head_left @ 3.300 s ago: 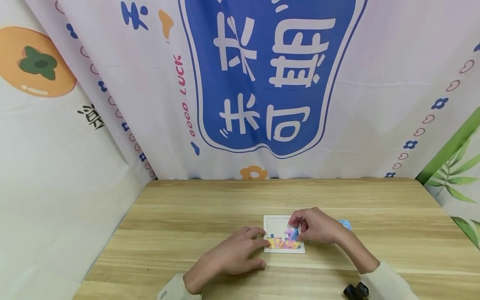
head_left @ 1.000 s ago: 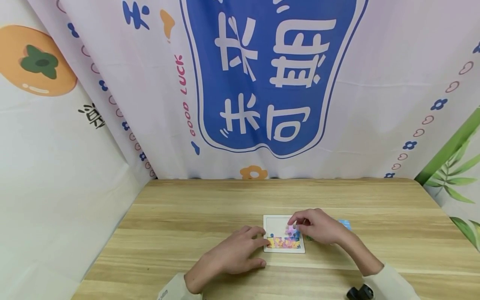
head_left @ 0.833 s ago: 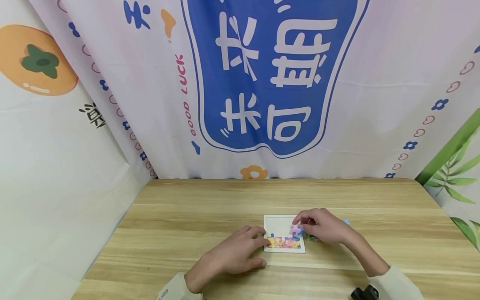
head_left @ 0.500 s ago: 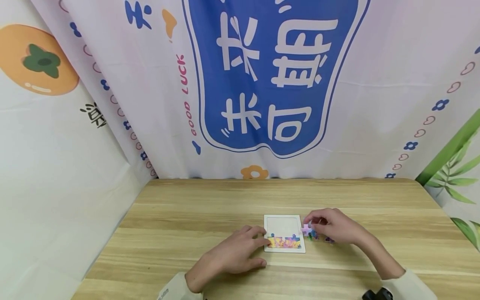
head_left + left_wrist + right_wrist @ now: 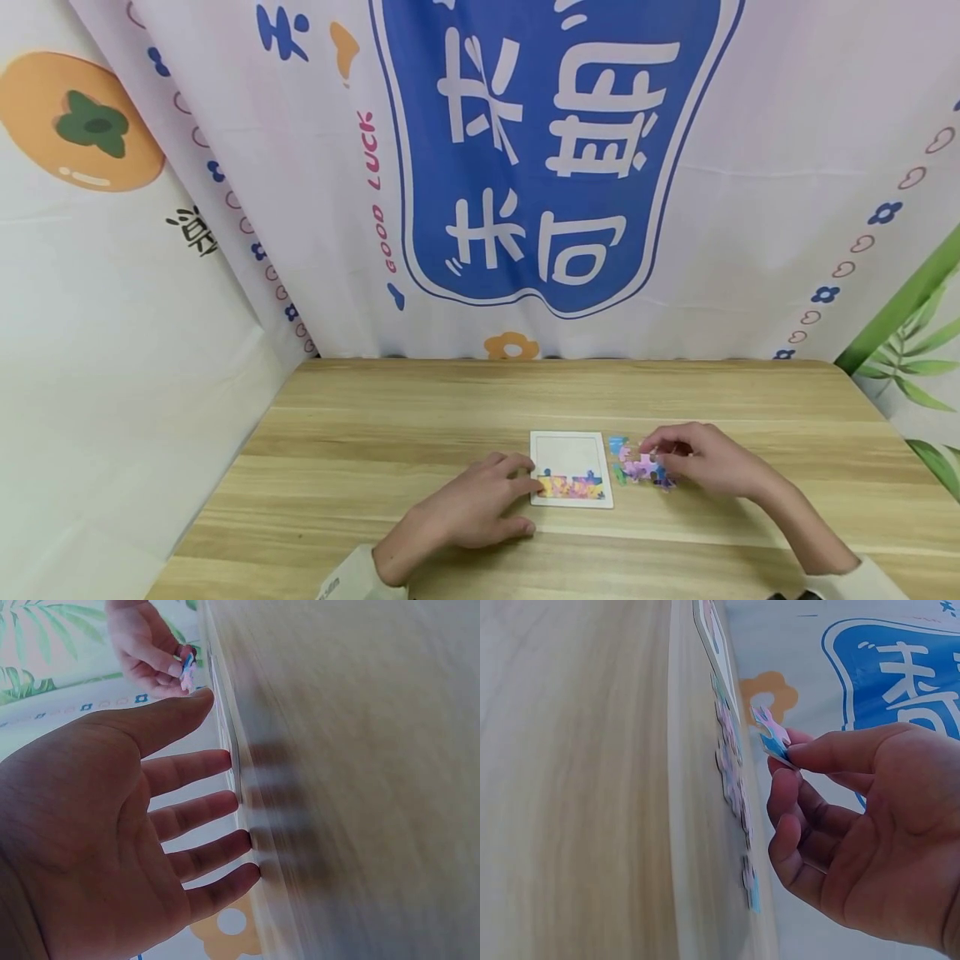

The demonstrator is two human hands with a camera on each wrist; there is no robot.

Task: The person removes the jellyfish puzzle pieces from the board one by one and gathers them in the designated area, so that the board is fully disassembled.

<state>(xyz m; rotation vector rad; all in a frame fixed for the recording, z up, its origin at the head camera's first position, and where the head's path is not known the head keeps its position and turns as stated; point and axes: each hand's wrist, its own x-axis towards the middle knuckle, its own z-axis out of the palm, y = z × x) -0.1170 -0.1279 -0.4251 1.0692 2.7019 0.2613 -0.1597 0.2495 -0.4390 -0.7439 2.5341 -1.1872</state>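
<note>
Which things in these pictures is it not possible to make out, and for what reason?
Head view: number of loose pieces, crowded, too small, perhaps partly behind the right hand.
Head view: the black object, cut off by the bottom edge.
Right wrist view: part of the board, cut off by the top edge.
Left wrist view: the table, blurred.

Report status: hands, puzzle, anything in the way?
Right hand pinching a raised puzzle piece. Left hand at left edge of puzzle board. Board part-filled, bottom strip only. Loose pieces beside board, no obstruction seen.
</note>
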